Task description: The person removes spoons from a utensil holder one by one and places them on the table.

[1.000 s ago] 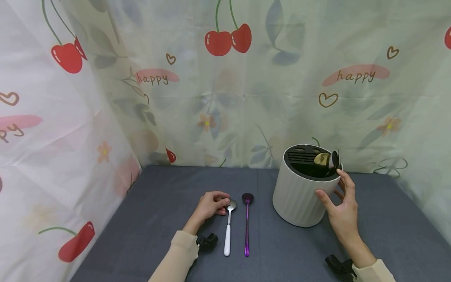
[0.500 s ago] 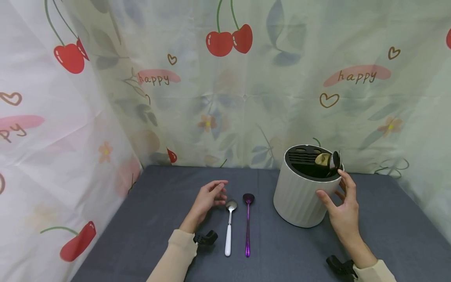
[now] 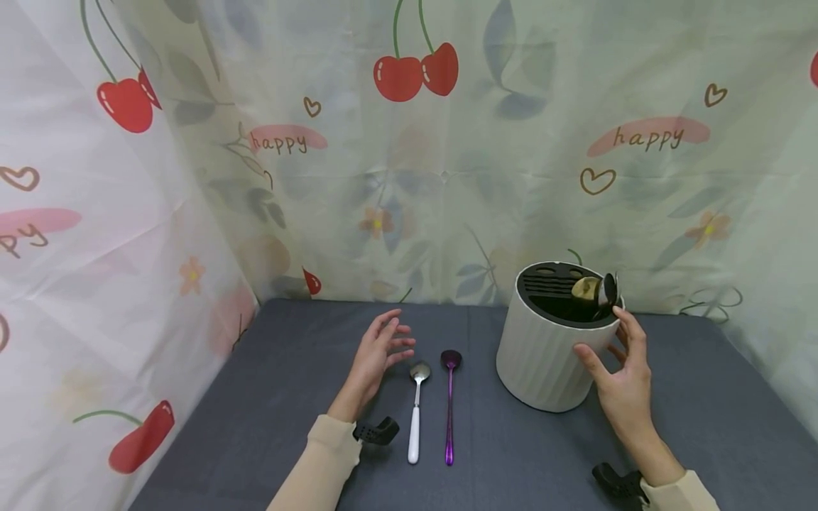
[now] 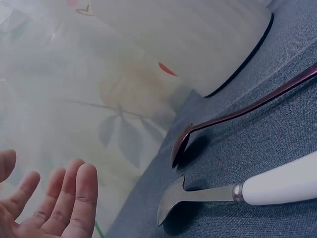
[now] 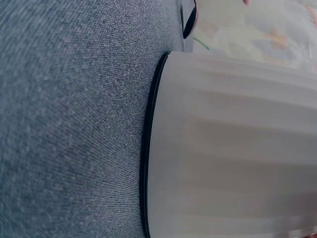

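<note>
My left hand [image 3: 377,355] hovers with spread fingers beyond and left of a white-handled spoon [image 3: 414,426], touching nothing. That spoon lies on the cloth with its silver bowl pointing away from me. To its right, roughly parallel, is a long purple spoon [image 3: 449,411]; in the left wrist view both spoons [image 4: 277,183] are apart from the fingers [image 4: 84,198]. A ribbed white utensil holder [image 3: 543,362] with a black slotted top stands upright at the right. My right hand [image 3: 623,390] grips its right side, thumb in front, a fingertip at the rim. The right wrist view shows only the holder's wall [image 5: 223,148].
Several utensils, including a gold-coloured spoon head [image 3: 583,289], stand in the holder's open compartment at its right side. Dark grey cloth [image 3: 281,355] covers the table. A patterned curtain [image 3: 441,213] hangs behind it, and another [image 3: 147,298] closes off the left.
My left hand has left the bowl of the white-handled spoon, moving up and away as its fingers spread. The right hand, the holder and both spoons have stayed in place.
</note>
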Tool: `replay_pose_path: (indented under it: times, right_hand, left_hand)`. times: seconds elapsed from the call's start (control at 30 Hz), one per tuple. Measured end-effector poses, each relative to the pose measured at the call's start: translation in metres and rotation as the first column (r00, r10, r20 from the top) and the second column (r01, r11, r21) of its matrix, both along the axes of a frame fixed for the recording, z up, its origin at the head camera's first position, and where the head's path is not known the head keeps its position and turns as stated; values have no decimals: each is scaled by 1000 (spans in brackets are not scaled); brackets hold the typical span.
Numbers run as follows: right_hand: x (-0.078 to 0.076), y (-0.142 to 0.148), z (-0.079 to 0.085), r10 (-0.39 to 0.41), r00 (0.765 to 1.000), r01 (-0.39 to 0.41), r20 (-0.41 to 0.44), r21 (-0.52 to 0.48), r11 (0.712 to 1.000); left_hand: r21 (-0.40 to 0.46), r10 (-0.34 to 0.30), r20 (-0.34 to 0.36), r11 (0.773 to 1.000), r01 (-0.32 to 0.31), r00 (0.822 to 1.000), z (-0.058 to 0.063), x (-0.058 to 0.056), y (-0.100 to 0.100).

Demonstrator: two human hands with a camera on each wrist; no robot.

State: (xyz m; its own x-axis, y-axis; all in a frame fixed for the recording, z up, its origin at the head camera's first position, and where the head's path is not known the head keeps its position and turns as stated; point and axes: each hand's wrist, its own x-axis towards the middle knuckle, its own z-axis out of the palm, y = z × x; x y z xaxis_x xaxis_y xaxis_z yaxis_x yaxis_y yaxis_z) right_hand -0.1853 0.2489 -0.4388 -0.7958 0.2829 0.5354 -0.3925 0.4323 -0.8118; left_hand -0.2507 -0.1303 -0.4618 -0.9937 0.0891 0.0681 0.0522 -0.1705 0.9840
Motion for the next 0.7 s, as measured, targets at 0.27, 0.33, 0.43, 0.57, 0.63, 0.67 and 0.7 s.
replay_pose_path:
  times: [0.27, 0.33, 0.43, 0.57, 0.63, 0.67, 0.7]
  right_hand:
    - [-1, -1, -2, 6, 1000, -6, 14, -8, 1000]
    - [-1, 0, -2, 4, 1000, -4, 13, -7, 1000]
    - [-1, 0, -2, 2, 1000, -2, 12, -3, 1000]
    - [-1, 1, -2, 4, 1000, -4, 2, 0, 1000]
    - [-1, 1, -2, 6, 1000, -6, -6, 2, 1000]
    - [-1, 2, -1, 6, 1000, -6, -11, 3, 1000]
    - [-1, 2, -1, 7, 1000, -7, -14, 3, 1000]
  left_hand:
    - [-15, -32, -48, 999, 31, 998, 8, 1, 5]
    - [-18, -44, -57, 999, 43, 997, 13, 0, 8]
    - [-23, -59, -68, 998, 58, 996, 23, -1, 14]
    - [-18, -109, -86, 994, 108, 990, 41, -3, 25]
    - [-22, -143, -99, 990, 142, 985, 50, -4, 31]
    - [-21, -162, -108, 987, 161, 981, 55, -4, 34]
    - [-25, -178, -115, 984, 176, 977, 59, -5, 37]
